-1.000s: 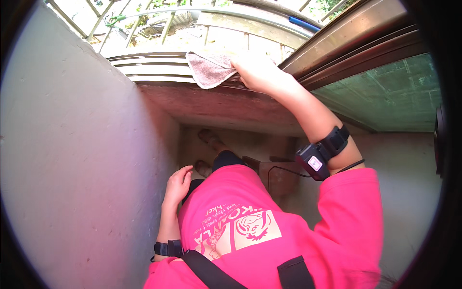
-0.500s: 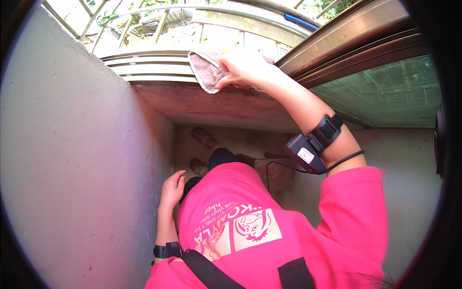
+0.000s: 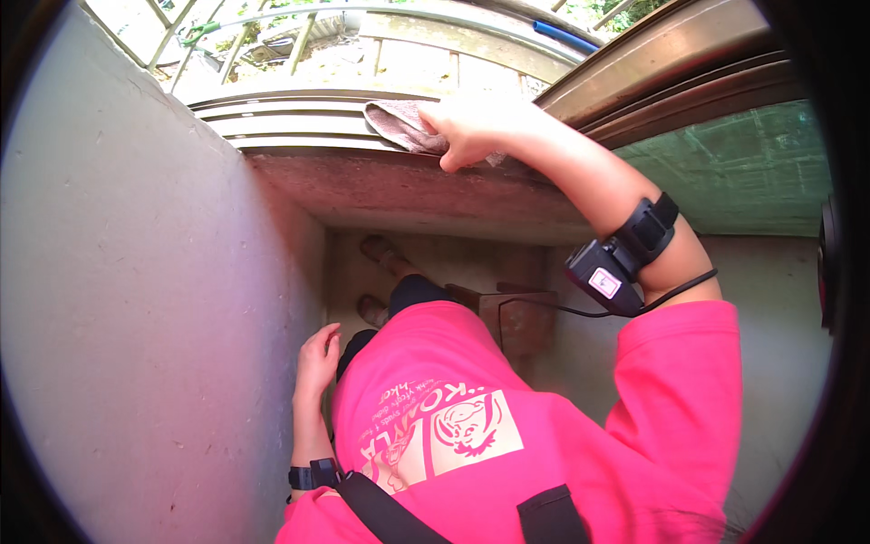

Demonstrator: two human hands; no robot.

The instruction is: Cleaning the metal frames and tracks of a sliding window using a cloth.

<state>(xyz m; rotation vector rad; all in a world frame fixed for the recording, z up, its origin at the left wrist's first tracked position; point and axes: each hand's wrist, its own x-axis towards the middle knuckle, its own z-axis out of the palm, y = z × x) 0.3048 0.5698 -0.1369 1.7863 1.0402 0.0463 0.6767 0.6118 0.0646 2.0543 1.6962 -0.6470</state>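
My right hand [image 3: 471, 130] grips a greyish-pink cloth [image 3: 400, 123] and presses it onto the metal window track [image 3: 294, 127]. The cloth is bunched under my fingers, and its folded, light-edged end sticks out to the left. Part of it is hidden by the hand, which is washed out by bright light. Low beside the wall hangs my left hand [image 3: 317, 359], its fingers loosely bent and a little apart, with nothing in it.
A pale wall [image 3: 145, 290] rises close on my left. To the right stand a brown window frame [image 3: 671, 68] and a greenish glass pane [image 3: 725, 172]. Metal bars [image 3: 237, 50] and a blue pipe [image 3: 564, 34] lie beyond the sill. A brown wooden piece [image 3: 528, 324] stands below.
My right hand and the cloth have slid to the right along the track, and the forearm has shifted right too. The left hand has barely moved.
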